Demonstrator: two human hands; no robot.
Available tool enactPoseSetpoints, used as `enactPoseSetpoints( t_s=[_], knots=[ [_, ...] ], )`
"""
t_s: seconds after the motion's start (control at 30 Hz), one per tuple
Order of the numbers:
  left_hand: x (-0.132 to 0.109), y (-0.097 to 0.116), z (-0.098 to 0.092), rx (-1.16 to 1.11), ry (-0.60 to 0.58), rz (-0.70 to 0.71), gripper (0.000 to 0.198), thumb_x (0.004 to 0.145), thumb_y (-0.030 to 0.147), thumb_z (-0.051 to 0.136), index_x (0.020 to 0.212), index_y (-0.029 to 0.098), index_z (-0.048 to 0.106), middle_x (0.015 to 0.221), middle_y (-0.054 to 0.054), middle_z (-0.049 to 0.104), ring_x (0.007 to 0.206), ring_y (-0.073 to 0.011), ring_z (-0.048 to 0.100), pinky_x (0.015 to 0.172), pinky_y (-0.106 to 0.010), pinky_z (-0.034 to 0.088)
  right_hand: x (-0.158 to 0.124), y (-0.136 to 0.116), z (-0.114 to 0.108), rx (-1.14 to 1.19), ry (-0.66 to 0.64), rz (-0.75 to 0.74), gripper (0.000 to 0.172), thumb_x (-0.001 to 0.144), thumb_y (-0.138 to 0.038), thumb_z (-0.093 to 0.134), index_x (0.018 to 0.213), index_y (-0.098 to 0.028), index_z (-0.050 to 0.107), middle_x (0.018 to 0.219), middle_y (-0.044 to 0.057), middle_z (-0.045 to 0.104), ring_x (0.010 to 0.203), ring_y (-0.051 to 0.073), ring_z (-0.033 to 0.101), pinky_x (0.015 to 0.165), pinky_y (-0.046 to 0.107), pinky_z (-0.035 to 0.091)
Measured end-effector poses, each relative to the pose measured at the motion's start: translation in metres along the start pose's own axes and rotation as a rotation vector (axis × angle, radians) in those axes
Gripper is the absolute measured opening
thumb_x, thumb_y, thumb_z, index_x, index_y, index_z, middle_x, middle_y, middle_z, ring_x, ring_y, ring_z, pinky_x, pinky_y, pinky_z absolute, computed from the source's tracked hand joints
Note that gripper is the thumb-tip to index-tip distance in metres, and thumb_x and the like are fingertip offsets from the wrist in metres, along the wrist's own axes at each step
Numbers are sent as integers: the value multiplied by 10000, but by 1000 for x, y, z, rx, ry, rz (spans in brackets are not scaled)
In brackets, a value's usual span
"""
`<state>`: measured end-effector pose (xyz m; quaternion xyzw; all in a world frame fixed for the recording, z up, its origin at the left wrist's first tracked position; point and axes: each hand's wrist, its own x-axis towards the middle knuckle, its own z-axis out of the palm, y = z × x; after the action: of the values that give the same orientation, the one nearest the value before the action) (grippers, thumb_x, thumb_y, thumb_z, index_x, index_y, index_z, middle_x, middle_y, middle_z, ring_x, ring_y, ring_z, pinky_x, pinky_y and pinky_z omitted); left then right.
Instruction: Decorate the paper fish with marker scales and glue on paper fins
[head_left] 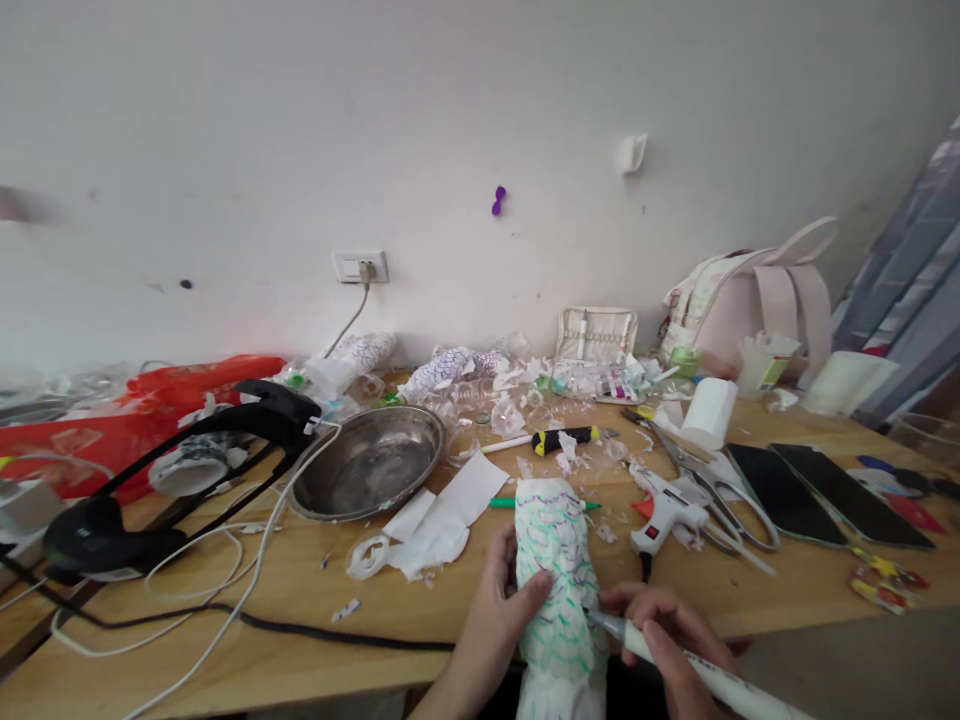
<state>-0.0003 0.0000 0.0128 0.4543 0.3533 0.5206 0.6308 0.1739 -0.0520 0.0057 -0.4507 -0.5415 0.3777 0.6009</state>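
Note:
A white paper-covered tube, drawn over with green and purple scale-like curves, stands tilted at the table's front edge. My left hand wraps round its left side, thumb pressed on the front. Between the fingers of my right hand is a white marker; its dark tip is at the tube's right side, seemingly touching the paper. Behind the tube lies a green marker, partly hidden by it. The lower end of the tube runs out of view.
Left are a metal bowl, torn paper, a black headset and loose cables. A glue gun, scissors and two phones lie right. Plastic scraps, a utility knife and a pink backpack are farther back.

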Motion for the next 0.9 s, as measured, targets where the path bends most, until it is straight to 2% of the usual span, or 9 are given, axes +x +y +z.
enactPoseSetpoints(
  t_s=[0.17,0.3,0.37,0.57,0.77,0.9],
  knots=[
    [1,-4,1,46,32,8,635,662,537,706,1132,185,465,1215,-178,613,1162,-342,555,1010,-492,382,2,-6,-2,-61,-33,-131,252,900,-348,530,690,-238,617,832,10,679,740,150,654,614,174,515],
    [2,-6,2,43,40,25,630,658,550,708,1118,192,469,1195,-170,620,1143,-343,568,995,-496,394,4,-12,-2,-207,-104,-325,193,884,-244,516,709,-223,594,807,39,670,776,183,659,635,208,517],
    [2,-7,2,46,38,39,623,667,548,706,1119,192,469,1182,-164,624,1129,-340,576,988,-498,399,4,-14,3,-257,-94,-399,143,860,-233,529,727,-225,584,798,40,656,756,187,652,627,222,506],
    [1,-5,2,69,34,37,615,664,558,708,1105,189,489,1144,-159,638,1099,-346,590,968,-505,415,0,-22,22,-304,56,-366,239,894,-346,487,684,-238,525,810,5,623,769,158,597,709,231,439],
    [1,-6,1,81,28,27,632,670,554,707,1140,184,502,1184,-167,627,1140,-355,564,1009,-514,379,1,-24,16,-275,124,-322,247,902,-340,488,675,-244,504,836,-8,631,840,161,578,846,238,415],
    [2,-7,1,61,32,29,610,663,563,709,1105,192,510,1139,-150,647,1100,-346,588,980,-505,403,-1,-23,23,-214,153,-359,260,915,-364,480,683,-248,489,768,-15,616,837,168,573,890,260,409]
  ],
)
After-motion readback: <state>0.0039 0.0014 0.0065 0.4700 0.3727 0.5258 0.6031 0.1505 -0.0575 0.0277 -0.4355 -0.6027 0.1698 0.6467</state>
